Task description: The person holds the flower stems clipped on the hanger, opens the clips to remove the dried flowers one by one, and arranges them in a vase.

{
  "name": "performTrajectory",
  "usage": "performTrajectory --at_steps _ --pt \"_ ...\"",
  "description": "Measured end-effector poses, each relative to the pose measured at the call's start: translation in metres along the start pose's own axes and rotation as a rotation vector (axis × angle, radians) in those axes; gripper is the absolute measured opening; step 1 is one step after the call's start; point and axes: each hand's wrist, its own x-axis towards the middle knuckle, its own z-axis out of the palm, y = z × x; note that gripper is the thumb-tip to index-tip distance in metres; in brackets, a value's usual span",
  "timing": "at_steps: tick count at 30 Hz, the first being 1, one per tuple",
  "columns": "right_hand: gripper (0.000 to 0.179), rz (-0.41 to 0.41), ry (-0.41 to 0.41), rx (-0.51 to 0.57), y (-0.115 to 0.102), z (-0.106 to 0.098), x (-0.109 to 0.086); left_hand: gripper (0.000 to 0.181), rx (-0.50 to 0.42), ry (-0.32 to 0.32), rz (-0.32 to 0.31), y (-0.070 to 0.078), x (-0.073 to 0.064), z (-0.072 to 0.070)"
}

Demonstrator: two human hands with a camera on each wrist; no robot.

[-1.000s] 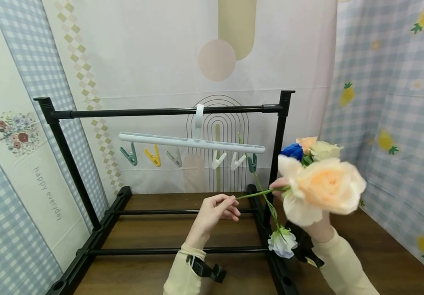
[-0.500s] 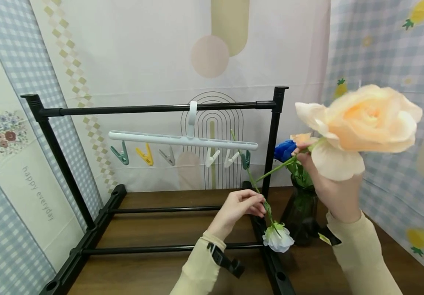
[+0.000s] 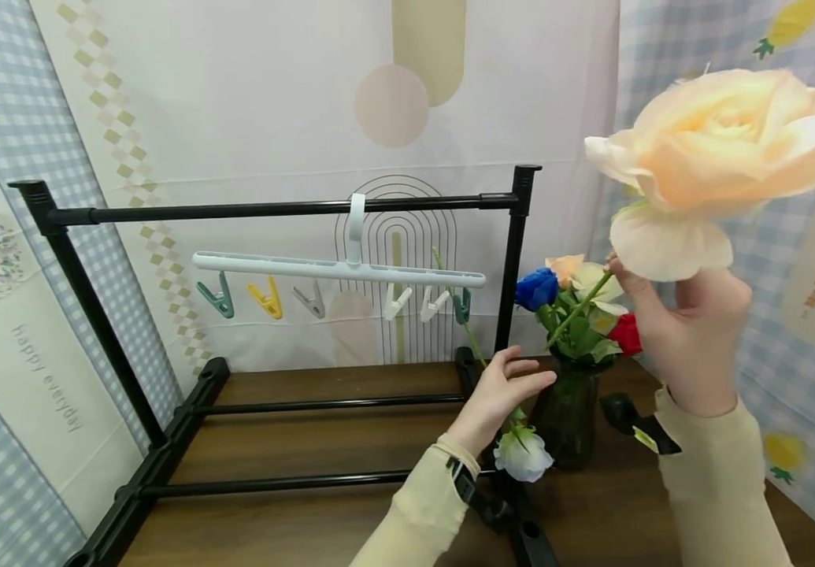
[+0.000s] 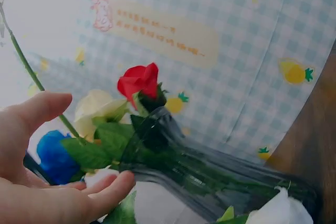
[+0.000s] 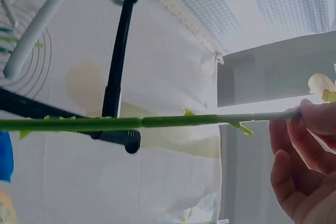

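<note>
A large peach rose is held upright by my right hand, which pinches its green stem just under the bloom. The lower end of that stem overlaps the leaves at the mouth of a dark glass vase, which holds blue, peach, cream and red flowers. My left hand has its fingers spread beside the vase, holding nothing. Partly behind it, a white flower hangs head down, its stem in the dark green clip at the right end of a pale blue hanger.
A black rack carries the hanger on its top bar, with several coloured clips, such as a yellow clip. The rack stands on a brown wooden table. Patterned cloths surround the back and sides.
My right hand has lifted the rose up and right, turning its stem toward the vase. My left hand has moved right, from the rose's stem past the hanging stem, and its fingers have spread.
</note>
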Motion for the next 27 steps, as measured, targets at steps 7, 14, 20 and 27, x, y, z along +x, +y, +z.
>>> performTrajectory --at_steps 7,14,20,27 --pt "0.016 0.009 0.020 -0.108 0.002 -0.005 0.008 0.083 -0.021 0.101 -0.044 -0.004 0.011 0.021" --pt "0.014 0.018 -0.019 -0.266 0.032 -0.014 0.005 0.091 0.252 0.146 -0.060 -0.014 0.027 0.038" --pt "0.012 0.083 -0.074 -0.366 0.049 -0.018 -0.008 0.093 0.542 0.201 -0.036 -0.025 0.041 0.039" --pt "0.019 0.177 -0.112 -0.362 0.066 -0.020 -0.020 0.092 0.555 0.203 -0.010 -0.038 0.047 0.047"
